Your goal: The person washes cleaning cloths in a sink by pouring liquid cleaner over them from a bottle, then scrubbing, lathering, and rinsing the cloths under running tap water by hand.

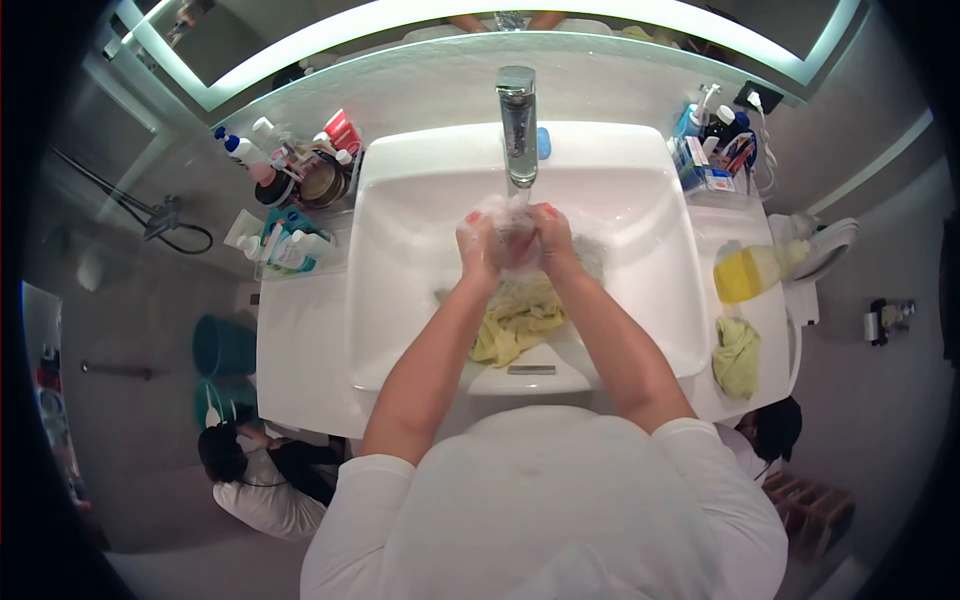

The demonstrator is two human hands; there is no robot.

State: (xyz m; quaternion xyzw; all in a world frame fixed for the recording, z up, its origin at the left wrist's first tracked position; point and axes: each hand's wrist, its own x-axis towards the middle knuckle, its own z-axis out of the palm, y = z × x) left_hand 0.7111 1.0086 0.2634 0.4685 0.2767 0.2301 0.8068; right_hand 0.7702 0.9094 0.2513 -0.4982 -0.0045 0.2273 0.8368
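Note:
Under the chrome faucet, my left hand and my right hand meet above the white sink. Both have their fingers curled around a foamy, soapy bundle, whose exact nature the suds hide. Water runs from the spout onto it. Below my hands a yellow cloth lies crumpled in the front of the basin, with greyish wet fabric beside it. A small blue soap piece is on the ledge behind the faucet.
Bottles and jars crowd the left counter; toiletries stand back right. A yellow liquid bottle and a green cloth lie on the right counter. Two people are low at either side.

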